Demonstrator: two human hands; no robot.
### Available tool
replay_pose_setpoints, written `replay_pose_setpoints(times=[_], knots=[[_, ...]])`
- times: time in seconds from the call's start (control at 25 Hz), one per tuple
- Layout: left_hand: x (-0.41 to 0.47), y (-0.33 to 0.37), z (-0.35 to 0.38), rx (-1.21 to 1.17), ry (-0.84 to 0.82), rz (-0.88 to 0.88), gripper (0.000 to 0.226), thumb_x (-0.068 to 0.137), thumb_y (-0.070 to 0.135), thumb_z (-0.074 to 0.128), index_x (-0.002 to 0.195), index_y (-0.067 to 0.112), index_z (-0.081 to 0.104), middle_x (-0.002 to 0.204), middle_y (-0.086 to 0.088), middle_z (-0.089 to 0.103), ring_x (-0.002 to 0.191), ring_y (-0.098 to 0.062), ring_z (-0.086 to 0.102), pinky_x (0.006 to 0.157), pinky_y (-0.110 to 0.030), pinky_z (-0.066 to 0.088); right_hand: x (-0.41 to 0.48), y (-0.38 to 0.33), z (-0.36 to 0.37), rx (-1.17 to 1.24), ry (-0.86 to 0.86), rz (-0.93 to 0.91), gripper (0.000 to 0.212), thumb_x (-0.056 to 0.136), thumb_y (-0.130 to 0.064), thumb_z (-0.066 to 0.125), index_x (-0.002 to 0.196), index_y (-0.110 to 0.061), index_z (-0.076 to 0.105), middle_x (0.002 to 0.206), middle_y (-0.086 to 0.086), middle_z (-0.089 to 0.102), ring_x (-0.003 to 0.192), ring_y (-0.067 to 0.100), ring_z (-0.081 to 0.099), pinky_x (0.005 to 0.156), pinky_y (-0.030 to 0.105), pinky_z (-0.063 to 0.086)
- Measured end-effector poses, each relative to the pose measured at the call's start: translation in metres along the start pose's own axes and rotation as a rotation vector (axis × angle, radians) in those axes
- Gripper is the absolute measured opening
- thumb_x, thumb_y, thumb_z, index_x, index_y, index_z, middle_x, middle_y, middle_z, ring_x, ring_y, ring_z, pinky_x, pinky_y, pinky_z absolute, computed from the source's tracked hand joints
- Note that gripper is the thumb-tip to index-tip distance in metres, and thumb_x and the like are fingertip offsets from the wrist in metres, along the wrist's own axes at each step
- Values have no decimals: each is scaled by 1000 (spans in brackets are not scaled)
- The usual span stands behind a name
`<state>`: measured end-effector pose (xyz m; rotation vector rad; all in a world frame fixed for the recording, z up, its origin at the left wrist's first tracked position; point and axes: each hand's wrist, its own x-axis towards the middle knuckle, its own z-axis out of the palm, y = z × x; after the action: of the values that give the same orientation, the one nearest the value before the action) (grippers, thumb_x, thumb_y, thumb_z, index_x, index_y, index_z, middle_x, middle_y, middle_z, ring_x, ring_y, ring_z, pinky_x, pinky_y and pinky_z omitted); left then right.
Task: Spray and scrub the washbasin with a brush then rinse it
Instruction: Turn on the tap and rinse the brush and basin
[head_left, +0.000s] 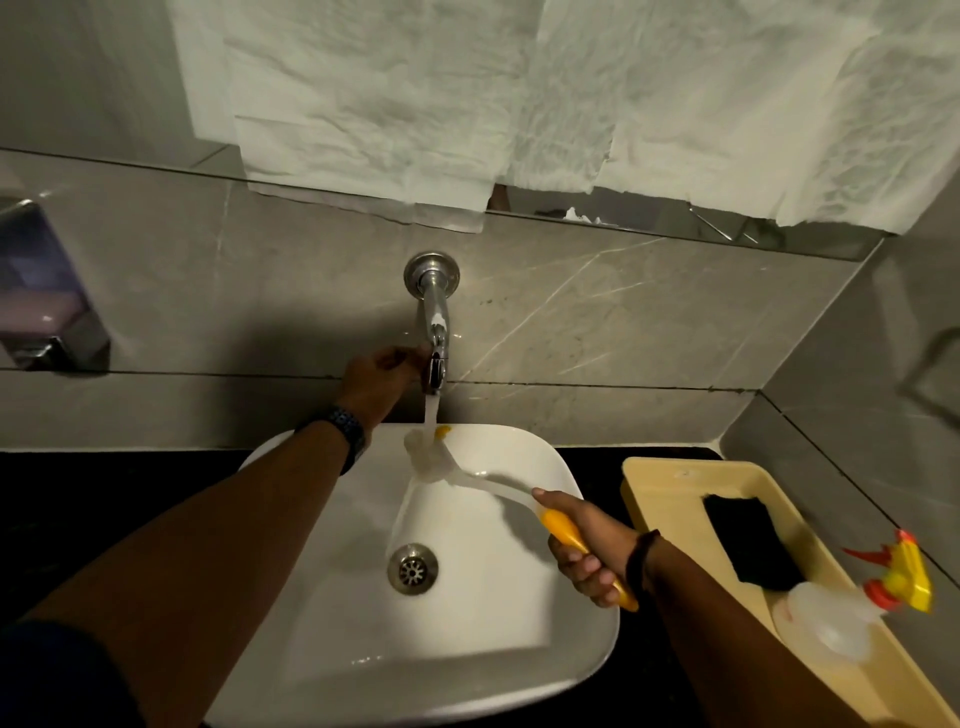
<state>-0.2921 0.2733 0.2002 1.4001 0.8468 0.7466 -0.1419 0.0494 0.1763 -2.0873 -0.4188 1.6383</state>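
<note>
Washbasin (467, 649) wet; right hand (587, 551) grips brush (498, 483); left hand (376, 379) on tap (435, 332).

Rear wall (545, 312) is clad in large grey stone-look tiles with pale veining and dark grout lines; a second tiled wall (841, 415) meets it at the right, forming a corner. A mirror (649, 218) runs along the upper wall, its surface almost wholly covered by crumpled white paper sheets (519, 93), leaving a narrow reflective strip exposed at the lower edge. A soap dispenser (36, 296) with purple contents is fixed to the wall at far left. The tabletop (78, 493) is black and glossy. Lighting is dim and warm, with heavy shadow over the left side.
</note>
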Motion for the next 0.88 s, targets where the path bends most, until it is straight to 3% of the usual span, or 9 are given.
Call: replay_pose_setpoints(times=[0.12, 0.2, 0.32, 0.4, 0.52, 0.6, 0.68, 0.76, 0.88], knots=[[-8, 9, 3, 40, -28, 36, 33, 80, 20, 70, 110, 9, 64, 101, -5, 68, 84, -7, 61, 69, -15, 46, -4, 1, 4, -109, 227, -234, 68, 76, -78, 45, 43, -19, 32, 42, 0, 27, 32, 14, 21, 40, 22, 17], [-10, 12, 4, 75, -13, 24, 35, 76, 22, 73, 109, 11, 65, 101, -9, 71, 90, -19, 67, 76, -29, 55, -8, 1, 5, -311, 470, -448, 69, 75, -77, 47, 40, -20, 30, 40, -3, 32, 33, 15, 30, 45, 26, 26], [-12, 16, 5, 125, 13, 11, 33, 76, 24, 74, 106, 14, 66, 99, -10, 71, 94, -26, 67, 84, -39, 55, -18, -1, 4, -613, 689, -499, 73, 78, -78, 44, 42, -16, 32, 41, -2, 42, 41, 16, 43, 50, 30, 34], [-14, 20, 7, 175, 17, 41, 33, 78, 22, 72, 108, 10, 65, 98, -9, 69, 92, -23, 65, 83, -33, 50, -23, -2, 5, -495, 634, -462, 70, 81, -73, 48, 42, -17, 35, 41, -5, 41, 38, 14, 41, 46, 26, 32], [-17, 21, 10, 220, 36, 72, 33, 79, 21, 70, 109, 6, 65, 95, -8, 68, 89, -20, 62, 86, -31, 47, -31, -2, 9, -69, 327, -200, 66, 80, -74, 45, 45, -19, 34, 39, -3, 29, 31, 13, 23, 39, 19, 18], [-17, 21, 10, 246, 55, 75, 34, 79, 22, 71, 108, 7, 66, 93, -6, 67, 90, -19, 61, 87, -32, 47, -36, -4, 8, 47, 159, -65, 68, 76, -79, 39, 43, -20, 32, 39, -3, 25, 32, 12, 17, 40, 20, 13], [-16, 21, 11, 250, 68, 75, 33, 78, 24, 71, 107, 8, 66, 92, -5, 67, 87, -18, 61, 83, -31, 49, -38, -6, 7, 71, 94, -45, 69, 76, -80, 37, 42, -20, 31, 38, -4, 24, 31, 12, 17, 40, 20, 12], [-18, 22, 12, 240, 66, 61, 33, 79, 24, 71, 108, 9, 66, 90, -4, 66, 80, -16, 60, 67, -23, 47, -37, -11, 11, 4, 166, -102, 68, 75, -80, 39, 43, -20, 32, 39, -3, 26, 32, 13, 19, 41, 19, 15], [-18, 22, 12, 263, 70, 45, 34, 79, 27, 70, 110, 13, 65, 94, -6, 67, 87, -21, 60, 55, -20, 40, -37, -11, 20, -352, 515, -370, 65, 76, -80, 41, 49, -21, 38, 53, 3, 48, 46, 21, 46, 51, 27, 34]])
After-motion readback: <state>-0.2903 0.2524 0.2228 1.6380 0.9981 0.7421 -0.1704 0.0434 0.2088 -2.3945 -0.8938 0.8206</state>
